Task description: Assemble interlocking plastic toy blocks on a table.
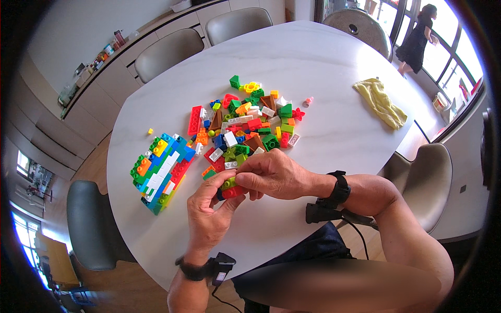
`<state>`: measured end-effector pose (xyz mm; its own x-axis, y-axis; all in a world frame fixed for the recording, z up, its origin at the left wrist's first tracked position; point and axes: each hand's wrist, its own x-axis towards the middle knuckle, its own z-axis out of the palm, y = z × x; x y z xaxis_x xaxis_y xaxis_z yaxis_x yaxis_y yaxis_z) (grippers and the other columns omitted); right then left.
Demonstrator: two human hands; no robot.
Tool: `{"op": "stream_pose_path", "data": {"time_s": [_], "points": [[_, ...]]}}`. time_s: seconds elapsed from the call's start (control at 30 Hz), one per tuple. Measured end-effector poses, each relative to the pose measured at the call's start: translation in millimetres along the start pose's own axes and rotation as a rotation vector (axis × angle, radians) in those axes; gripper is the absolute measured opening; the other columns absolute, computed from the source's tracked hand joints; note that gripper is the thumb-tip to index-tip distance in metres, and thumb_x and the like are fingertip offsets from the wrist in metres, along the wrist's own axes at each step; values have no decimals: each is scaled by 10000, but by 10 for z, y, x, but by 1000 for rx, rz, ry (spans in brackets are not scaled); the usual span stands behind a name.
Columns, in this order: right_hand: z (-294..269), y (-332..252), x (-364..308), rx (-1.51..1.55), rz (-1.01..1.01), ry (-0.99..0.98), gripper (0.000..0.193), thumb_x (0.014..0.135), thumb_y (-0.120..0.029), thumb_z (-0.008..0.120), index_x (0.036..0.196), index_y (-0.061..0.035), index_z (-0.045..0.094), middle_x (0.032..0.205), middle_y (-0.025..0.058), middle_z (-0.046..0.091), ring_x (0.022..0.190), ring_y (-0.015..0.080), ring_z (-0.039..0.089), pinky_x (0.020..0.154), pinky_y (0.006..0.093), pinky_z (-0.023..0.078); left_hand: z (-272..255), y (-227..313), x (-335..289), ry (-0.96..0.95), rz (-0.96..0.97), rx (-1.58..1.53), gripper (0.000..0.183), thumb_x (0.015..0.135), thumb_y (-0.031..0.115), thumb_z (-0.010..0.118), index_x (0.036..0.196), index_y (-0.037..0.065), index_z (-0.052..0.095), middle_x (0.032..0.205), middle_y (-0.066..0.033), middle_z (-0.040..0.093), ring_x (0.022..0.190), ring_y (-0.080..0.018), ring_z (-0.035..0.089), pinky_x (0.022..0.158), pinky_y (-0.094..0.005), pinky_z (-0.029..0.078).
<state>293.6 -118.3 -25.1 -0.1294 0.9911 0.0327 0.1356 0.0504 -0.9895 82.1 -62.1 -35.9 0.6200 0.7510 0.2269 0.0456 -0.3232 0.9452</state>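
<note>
Forearms [373, 194] cross lower frame; left hand [210, 207] and right hand [274, 175] both pinch a brick stack [229, 184], just below centre. Should be light, stiff, slightly slick; best held by side walls, off studs.

I saw a small stack of toy bricks [231, 189], lime green over red with a dark blue bit at its left end, held at the near side of the loose brick pile [254, 124]. Much of it was hidden from me, so I couldn't tell its piece count. Just left of that jumbled, many-coloured pile sat a chunky joined build [162, 173], studded, mostly blue, green and red, with white bricks through its middle.
</note>
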Motion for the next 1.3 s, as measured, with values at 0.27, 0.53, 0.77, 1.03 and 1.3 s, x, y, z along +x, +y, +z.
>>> {"op": "stream_pose_path", "data": {"time_s": [0.27, 0.53, 0.77, 1.03, 1.3], "points": [[2, 19, 11, -9, 36, 14, 396, 1089, -311, 553, 1034, 60, 680, 791, 89, 726, 686, 132, 720, 619, 294, 596, 33, -45, 11, 1, 53, 92, 434, 905, 20, 783, 1321, 28, 660, 1231, -98, 707, 1088, -175, 699, 945, -330, 589], [60, 28, 5, 77, 83, 46, 324, 1065, -257, 587, 1072, 50, 688, 799, 107, 743, 704, 159, 734, 655, 308, 611, 26, -125, 69, 74, 383, 372, 593, 875, 75, 834, 1417, 62, 592, 1306, -133, 680, 1134, -207, 688, 952, -347, 593], [91, 154, 22, -308, -566, 374, 327, 899, -35, 776, 1219, -17, 707, 1032, 166, 762, 882, 267, 765, 764, 357, 627, -40, -5, 43, -80, -240, -494, 601, 1008, 214, 717, 1485, 6, 416, 1316, -156, 648, 1125, -244, 702, 884, -388, 625], [145, 123, -22, -428, -568, 220, 331, 888, -63, 789, 1201, 0, 704, 1025, 185, 732, 890, 298, 747, 741, 369, 607, 7, -13, 44, 20, -247, -485, 422, 999, 255, 729, 1298, 2, 571, 1113, -109, 721, 1015, -192, 733, 839, -341, 641], [82, 150, -32, 18, -178, 178, 372, 914, -29, 778, 1267, 6, 666, 1213, 151, 721, 1070, 224, 721, 870, 334, 595, -43, 38, 25, -41, -292, -502, 435, 959, 268, 781, 1238, -14, 603, 1014, -99, 724, 884, -185, 739, 819, -324, 625]]}}
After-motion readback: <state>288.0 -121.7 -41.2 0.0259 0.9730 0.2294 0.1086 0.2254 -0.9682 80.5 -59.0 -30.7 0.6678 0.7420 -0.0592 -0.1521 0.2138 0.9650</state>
